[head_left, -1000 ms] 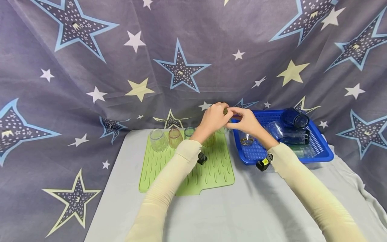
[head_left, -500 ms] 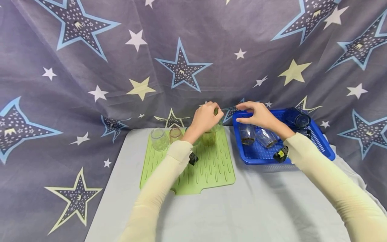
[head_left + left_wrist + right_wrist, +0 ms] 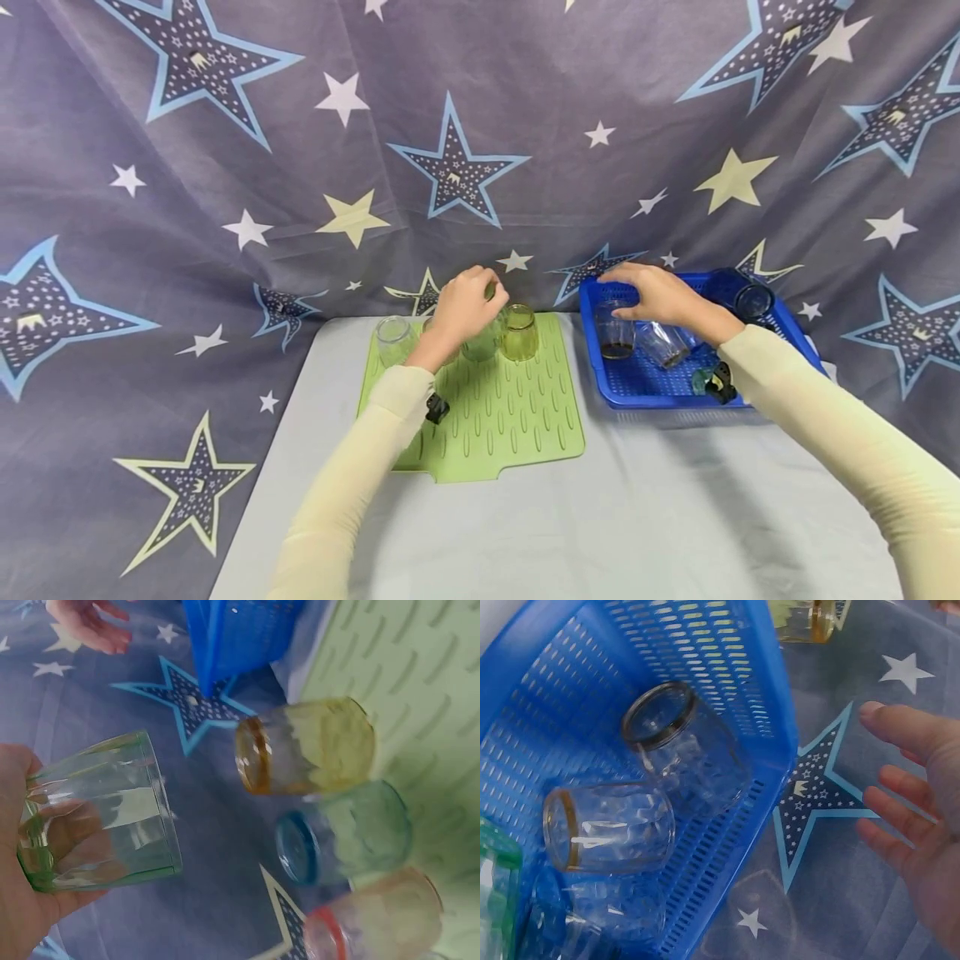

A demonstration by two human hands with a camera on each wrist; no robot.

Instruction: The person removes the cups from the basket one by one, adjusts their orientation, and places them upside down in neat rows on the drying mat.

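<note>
At the twelve o'clock edge of the green mat: one green glass, base gripped between thumb and fingers of the left hand, bare room toward six o'clock. Toward three o'clock, across a strip of table: one blue basket, the right hand, fingers spread, near its eleven o'clock corner. Shown plainly only in the left wrist view: one blue glass.

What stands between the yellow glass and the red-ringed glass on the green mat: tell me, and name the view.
One blue-ringed glass stands between the yellow glass and the red-ringed glass; the left wrist view shows it.
</note>
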